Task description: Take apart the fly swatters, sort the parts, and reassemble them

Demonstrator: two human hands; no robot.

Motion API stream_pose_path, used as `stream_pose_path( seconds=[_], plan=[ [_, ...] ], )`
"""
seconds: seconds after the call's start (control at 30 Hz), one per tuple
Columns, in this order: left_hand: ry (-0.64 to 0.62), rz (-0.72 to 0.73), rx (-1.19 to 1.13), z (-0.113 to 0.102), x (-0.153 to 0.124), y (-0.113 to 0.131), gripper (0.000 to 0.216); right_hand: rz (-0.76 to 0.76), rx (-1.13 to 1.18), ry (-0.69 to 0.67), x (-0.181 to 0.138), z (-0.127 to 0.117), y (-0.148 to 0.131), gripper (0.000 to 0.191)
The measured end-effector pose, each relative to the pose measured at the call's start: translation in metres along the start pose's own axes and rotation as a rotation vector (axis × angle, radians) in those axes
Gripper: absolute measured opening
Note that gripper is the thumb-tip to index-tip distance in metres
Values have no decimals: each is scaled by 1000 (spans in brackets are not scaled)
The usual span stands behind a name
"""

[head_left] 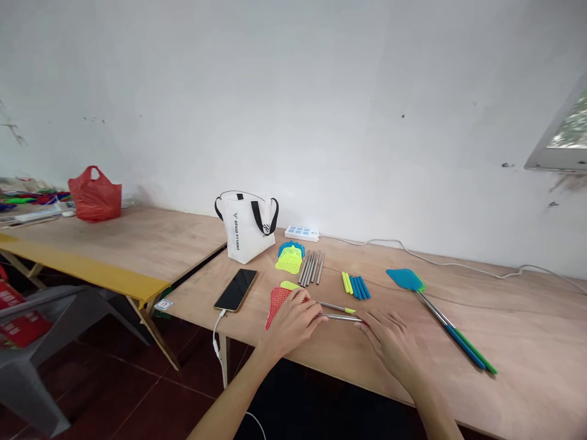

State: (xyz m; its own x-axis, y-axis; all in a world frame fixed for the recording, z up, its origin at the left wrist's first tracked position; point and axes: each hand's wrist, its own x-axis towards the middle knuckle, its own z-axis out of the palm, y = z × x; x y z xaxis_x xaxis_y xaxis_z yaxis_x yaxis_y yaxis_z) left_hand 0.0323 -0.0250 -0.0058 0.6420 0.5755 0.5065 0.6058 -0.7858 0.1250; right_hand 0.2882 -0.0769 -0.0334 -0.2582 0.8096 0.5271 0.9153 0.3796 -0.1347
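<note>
My left hand (293,321) rests on the wooden table (527,342), fingers curled round one end of a thin metal rod (342,318) joined to a red fly-swatter head (277,302). At the rod's other end is my right hand (394,342), palm down, its fingertips touching the rod. A second rod with a yellow-green tip (337,307) lies just behind, coming from a yellow swatter head (288,285). Behind those lie spare metal rods (312,267), blue and yellow swatter heads (290,256), and coloured grips (355,286).
Two assembled swatters (440,318) lie at the right. A phone (235,289) on a charging cable sits left of my hands, with a white tote bag (247,226) and a power strip (301,232) behind. A red plastic bag (95,195) sits on the left table.
</note>
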Motion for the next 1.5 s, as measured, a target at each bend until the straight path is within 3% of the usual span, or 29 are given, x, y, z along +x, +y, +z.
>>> stream_pose_path(
  seconds=[0.23, 0.37, 0.47, 0.57, 0.63, 0.73, 0.97, 1.1, 1.33, 1.5],
  plan=[
    [29, 159, 90, 0, 2, 4, 34, -42, 22, 21, 0, -3, -11, 46],
    [24, 205, 81, -14, 0, -10, 33, -80, 6, -19, -1, -11, -7, 48],
    [49, 151, 39, -32, -8, -34, 30, -50, -14, 19, -8, -19, 27, 47],
    [54, 66, -1, -49, -16, -55, 29, 5, -10, 144, -19, -24, 76, 47],
    [31, 36, -7, -55, -18, -60, 29, 72, -4, 212, -26, -26, 100, 50],
    [35, 16, -5, -57, -18, -56, 29, 163, 21, 250, -34, -27, 114, 55],
    [77, 50, 4, -57, -17, -46, 29, 414, 144, 214, -36, -30, 109, 64],
    [121, 98, 58, -58, -17, -42, 30, 485, 274, 54, -37, -41, 102, 62],
    [143, 174, 119, -70, -17, -36, 32, 502, 500, -274, -41, -55, 80, 70],
    [172, 224, 117, -46, -8, -21, 26, 375, 421, -265, -22, -53, 48, 68]
  ],
)
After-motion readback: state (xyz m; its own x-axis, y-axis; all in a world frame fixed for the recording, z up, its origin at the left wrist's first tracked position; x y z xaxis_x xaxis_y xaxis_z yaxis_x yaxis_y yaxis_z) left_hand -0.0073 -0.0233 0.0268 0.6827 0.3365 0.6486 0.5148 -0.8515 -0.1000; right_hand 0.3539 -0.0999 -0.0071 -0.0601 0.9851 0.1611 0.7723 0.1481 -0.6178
